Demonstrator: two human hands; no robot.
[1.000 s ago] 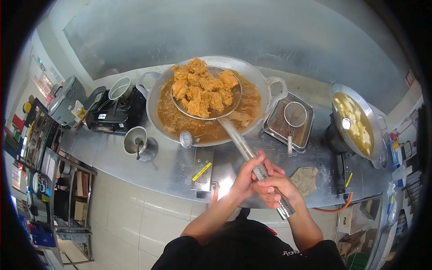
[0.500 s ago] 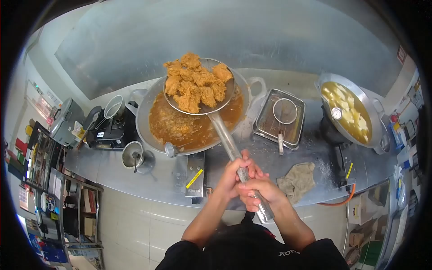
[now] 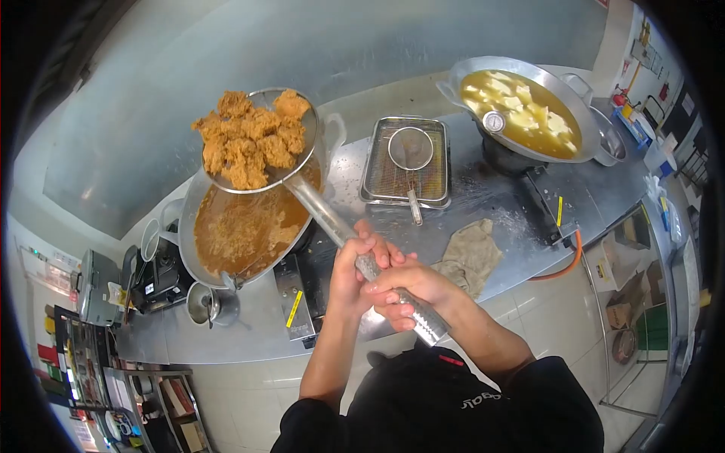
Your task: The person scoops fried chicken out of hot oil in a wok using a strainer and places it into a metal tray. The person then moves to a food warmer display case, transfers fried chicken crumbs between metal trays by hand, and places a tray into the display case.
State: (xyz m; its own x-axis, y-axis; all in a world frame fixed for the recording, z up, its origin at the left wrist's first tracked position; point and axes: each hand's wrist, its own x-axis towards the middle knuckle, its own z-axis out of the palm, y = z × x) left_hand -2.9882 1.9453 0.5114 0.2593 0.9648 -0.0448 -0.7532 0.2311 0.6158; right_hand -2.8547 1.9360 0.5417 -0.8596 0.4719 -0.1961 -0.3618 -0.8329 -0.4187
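Both my hands are wrapped round the long metal handle of a large strainer (image 3: 321, 209). My left hand (image 3: 352, 272) grips higher up the handle; my right hand (image 3: 411, 291) closes round it nearer the end. Several pieces of golden-brown fried chicken (image 3: 253, 140) are heaped in the strainer's round basket. The basket is held over the far part of a wide wok (image 3: 186, 230) of bubbling brown oil (image 3: 245, 234). A dial thermometer (image 3: 229, 280) sits at the wok's near rim.
A wire-rack tray (image 3: 375, 170) holds a small strainer (image 3: 411, 149). A second wok (image 3: 555, 151) contains yellow oil and pale pieces. A crumpled cloth (image 3: 470, 257) lies near the counter's front edge. Left stand a metal pot (image 3: 202, 303) and a portable stove (image 3: 162, 275).
My view has turned to the right, so the woks and tray appear further left. My hands still grip the strainer, and the chicken remains in its basket above the wok.
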